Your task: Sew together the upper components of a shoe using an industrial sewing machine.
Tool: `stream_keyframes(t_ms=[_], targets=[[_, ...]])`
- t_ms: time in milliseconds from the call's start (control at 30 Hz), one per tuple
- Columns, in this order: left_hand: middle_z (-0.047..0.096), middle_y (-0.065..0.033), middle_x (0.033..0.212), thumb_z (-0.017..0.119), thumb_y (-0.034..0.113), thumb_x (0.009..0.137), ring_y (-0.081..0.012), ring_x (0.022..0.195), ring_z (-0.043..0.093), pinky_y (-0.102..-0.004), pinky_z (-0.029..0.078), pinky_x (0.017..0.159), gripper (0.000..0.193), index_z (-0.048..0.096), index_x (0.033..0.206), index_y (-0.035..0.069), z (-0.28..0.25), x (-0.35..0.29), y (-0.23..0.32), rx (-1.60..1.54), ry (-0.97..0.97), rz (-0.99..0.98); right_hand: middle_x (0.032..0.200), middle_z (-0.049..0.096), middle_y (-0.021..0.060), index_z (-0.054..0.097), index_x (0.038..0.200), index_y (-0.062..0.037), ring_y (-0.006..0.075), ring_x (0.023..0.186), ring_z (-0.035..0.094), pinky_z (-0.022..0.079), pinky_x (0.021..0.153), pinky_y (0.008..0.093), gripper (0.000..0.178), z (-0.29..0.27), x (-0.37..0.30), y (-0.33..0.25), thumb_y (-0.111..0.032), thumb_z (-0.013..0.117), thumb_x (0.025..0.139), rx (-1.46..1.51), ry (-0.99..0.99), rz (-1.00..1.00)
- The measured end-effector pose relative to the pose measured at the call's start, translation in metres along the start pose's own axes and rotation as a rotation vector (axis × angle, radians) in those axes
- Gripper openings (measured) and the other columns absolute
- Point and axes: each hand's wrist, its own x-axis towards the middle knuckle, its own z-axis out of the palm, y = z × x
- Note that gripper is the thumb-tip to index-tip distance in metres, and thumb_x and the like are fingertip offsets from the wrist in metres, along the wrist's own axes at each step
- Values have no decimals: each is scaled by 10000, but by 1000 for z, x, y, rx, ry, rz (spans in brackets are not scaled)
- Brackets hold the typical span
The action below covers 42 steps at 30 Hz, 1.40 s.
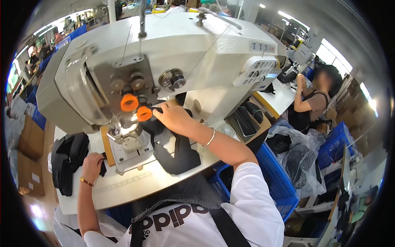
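A large white industrial sewing machine (205,53) stands before me, with two orange round parts (129,103) at its head. My right hand (175,117) reaches beside these parts, its fingers closed on the upper edge of a black fabric piece (177,158) that hangs over the machine bed, right of the needle area. At the left of the bed, my left hand (92,166) has its fingers curled on a small black fabric piece (103,169). The fingertips of this hand are partly hidden. A stack of black fabric pieces (66,162) lies just left of it.
The white worktable (123,191) has a printed ruler near its front edge. To the right are a dark tray (245,121), a blue crate (273,177) and clear plastic bags (302,152). Another person (314,99) works at a machine at far right. Cardboard boxes (31,175) stand at left.
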Motion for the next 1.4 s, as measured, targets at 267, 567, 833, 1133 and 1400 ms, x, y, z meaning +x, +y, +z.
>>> stream_keyframes(t_ms=[267, 567, 833, 1133, 1400], targets=[[678, -172, 846, 700, -47, 801, -337, 784, 694, -372, 545, 700, 100, 679, 895, -20, -10, 7, 8, -130, 232, -126, 1026, 591, 228, 526, 1365, -90, 382, 912, 643, 562, 716, 483, 543, -63, -34, -26, -38, 612, 831, 225, 68, 377], [737, -145, 956, 668, -142, 783, -268, 870, 737, -302, 580, 783, 180, 692, 937, -52, -78, 35, 114, -267, 707, -25, 1109, 681, 163, 719, 1100, -31, 354, 1023, 682, 571, 909, 439, 355, -102, -51, -62, -194, 712, 785, 613, 481, -62], [701, -100, 1038, 721, -46, 701, -261, 849, 713, -330, 590, 708, 232, 707, 927, 7, -83, 55, 167, 77, 660, 403, 1064, 684, 101, 728, 1077, -7, 243, 859, 663, 505, 630, 364, 407, -92, 22, -82, -163, 640, 711, 431, 405, -295], [639, -134, 1138, 652, 70, 783, -298, 1090, 664, -354, 591, 816, 303, 634, 1076, -5, -73, 54, 171, 120, 362, 405, 1174, 694, 91, 736, 1097, -40, 227, 938, 714, 482, 518, 256, 411, -71, 19, -79, -147, 667, 706, 304, 383, -338], [599, -208, 1168, 691, 197, 858, -355, 1167, 603, -409, 532, 1010, 439, 609, 1175, -96, -81, 54, 184, 191, 218, 423, 1184, 696, 86, 743, 1053, -53, 228, 1006, 720, 559, 840, 337, 351, -76, 17, -72, -160, 665, 727, 267, 340, -364]])
